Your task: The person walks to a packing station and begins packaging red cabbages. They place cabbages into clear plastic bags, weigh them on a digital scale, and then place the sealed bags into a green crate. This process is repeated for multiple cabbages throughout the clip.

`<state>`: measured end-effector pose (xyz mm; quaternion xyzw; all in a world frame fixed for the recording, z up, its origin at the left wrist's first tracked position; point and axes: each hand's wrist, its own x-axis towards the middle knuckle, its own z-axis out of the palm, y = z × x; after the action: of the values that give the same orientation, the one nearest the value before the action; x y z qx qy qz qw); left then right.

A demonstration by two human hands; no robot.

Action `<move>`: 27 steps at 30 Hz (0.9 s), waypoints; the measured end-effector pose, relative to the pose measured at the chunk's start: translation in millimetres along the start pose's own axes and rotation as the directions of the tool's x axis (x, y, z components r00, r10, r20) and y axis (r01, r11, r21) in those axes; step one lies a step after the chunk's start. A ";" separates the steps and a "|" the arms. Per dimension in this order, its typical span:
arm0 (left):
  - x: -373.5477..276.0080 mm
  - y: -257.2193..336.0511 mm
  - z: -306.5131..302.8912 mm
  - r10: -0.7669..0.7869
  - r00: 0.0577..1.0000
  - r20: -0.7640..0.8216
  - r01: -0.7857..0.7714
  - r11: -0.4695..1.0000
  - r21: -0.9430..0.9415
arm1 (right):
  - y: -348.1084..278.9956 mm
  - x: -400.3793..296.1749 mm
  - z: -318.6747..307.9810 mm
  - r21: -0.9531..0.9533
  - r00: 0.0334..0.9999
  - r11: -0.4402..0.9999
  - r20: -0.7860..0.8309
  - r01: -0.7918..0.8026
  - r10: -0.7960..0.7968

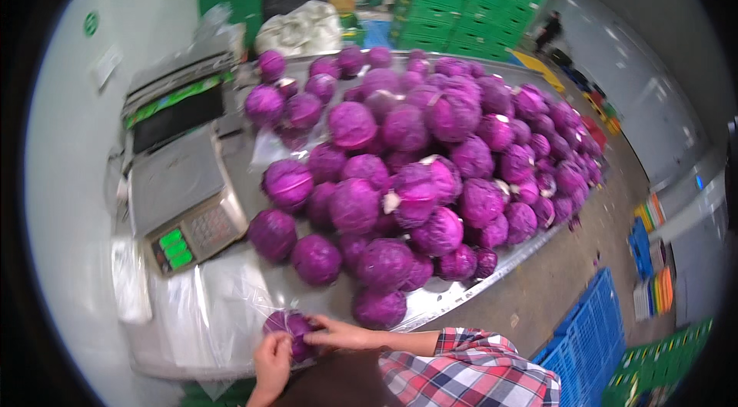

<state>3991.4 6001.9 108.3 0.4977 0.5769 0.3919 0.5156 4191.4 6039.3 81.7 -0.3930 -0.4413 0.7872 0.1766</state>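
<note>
At the near edge of the metal table [334, 298], a red cabbage [298, 343] sits between my hands, with thin clear plastic shining over its upper left side. My left hand [273, 362] has its fingertips drawn together against the cabbage's near left side. From the right, my right hand [335, 333] grips the same cabbage. Whether the fingers pinch the plastic or only the cabbage is too blurred to tell. Flat clear plastic bags [222, 303] lie just left of my hands. A large heap of red cabbages [403, 130] covers the table beyond.
A digital weighing scale [176, 176] with a lit green display stands at the left, before a wrapping machine [179, 110]. Stacked green crates [461, 9] rise behind the table. Blue plastic crates [588, 338] stand at the lower right. A person [549, 31] is far off.
</note>
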 end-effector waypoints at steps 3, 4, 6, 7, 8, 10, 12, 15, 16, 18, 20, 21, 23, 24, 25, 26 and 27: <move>5.0 -3.6 3.5 0.022 0.999 0.032 -0.019 0.997 -0.072 | 0.7 11.1 -3.9 -0.806 0.746 0.518 -0.150 0.288 -0.649; 8.2 13.6 6.4 0.058 0.998 0.001 -0.058 0.998 -0.032 | -16.0 13.6 -5.9 -0.910 0.527 0.300 -0.112 0.286 -0.842; 13.8 17.4 10.8 0.063 0.995 0.072 -0.060 0.997 -0.053 | 12.5 44.0 -8.1 -0.775 0.738 0.544 -0.155 0.321 -0.657; 15.3 22.4 9.5 0.118 0.992 0.039 -0.121 0.991 0.065 | 9.1 52.9 -4.9 -0.684 0.825 0.647 -0.116 0.338 -0.553; 11.0 32.6 2.7 -0.002 0.999 0.051 -0.010 0.971 0.238 | 7.8 53.5 -5.6 -0.734 0.840 0.609 -0.098 0.302 -0.534; -6.6 59.2 -23.5 -0.240 0.970 -0.035 0.219 0.804 0.552 | -27.2 48.1 8.2 -0.818 0.876 0.516 -0.032 0.253 -0.481; -16.9 31.6 -46.5 -0.212 0.954 -0.211 0.299 0.662 0.687 | -38.1 49.1 13.9 -0.904 0.877 0.384 -0.020 0.189 -0.479; -49.6 -65.2 -86.9 0.226 0.973 -0.040 -0.080 0.496 0.865 | -51.3 47.7 31.7 -0.968 0.940 0.226 0.028 0.111 -0.339; -47.0 -96.2 -94.5 -0.273 0.954 -0.126 0.292 0.740 0.606 | -51.9 49.3 31.2 -0.984 0.982 0.156 0.054 0.083 -0.182; -18.2 -10.0 -67.7 -0.357 0.929 -0.094 0.363 0.930 0.056 | -37.6 36.9 1.6 -0.972 0.962 0.159 0.133 0.174 -0.239; -4.8 40.5 -70.0 -0.087 0.950 -0.301 0.119 0.989 0.089 | -84.1 -4.0 1.4 -0.740 0.850 0.556 0.037 0.377 -0.526; 6.6 62.9 -64.4 -0.063 0.948 -0.313 0.088 0.994 0.067 | -93.6 -18.2 -1.8 -0.693 0.745 0.506 0.067 0.514 -0.664; 20.2 85.5 -71.8 -0.084 0.966 -0.244 0.065 0.994 -0.083 | -100.5 -19.8 12.5 -0.450 0.846 0.769 -0.052 0.455 -0.531; 16.0 92.3 -75.9 -0.073 0.965 -0.251 0.050 0.994 -0.097 | -104.8 -13.9 21.0 -0.239 0.879 0.869 -0.100 0.433 -0.465; 19.5 95.3 -76.2 -0.059 0.968 -0.244 0.032 0.993 -0.111 | -102.4 -14.0 23.8 -0.345 0.850 0.811 -0.063 0.473 -0.523; 18.0 95.8 -78.2 -0.043 0.971 -0.235 0.014 0.992 -0.123 | -95.2 -19.0 28.2 -0.441 0.816 0.738 -0.021 0.510 -0.577; 8.0 97.7 -80.7 -0.021 0.968 -0.249 0.012 0.999 -0.039 | -86.2 -27.9 31.1 -0.524 0.779 0.656 0.024 0.543 -0.626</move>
<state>3928.7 6033.9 214.0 0.4302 0.6339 0.4575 0.4514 4178.9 6051.9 175.8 -0.3226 -0.7179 0.5104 0.3465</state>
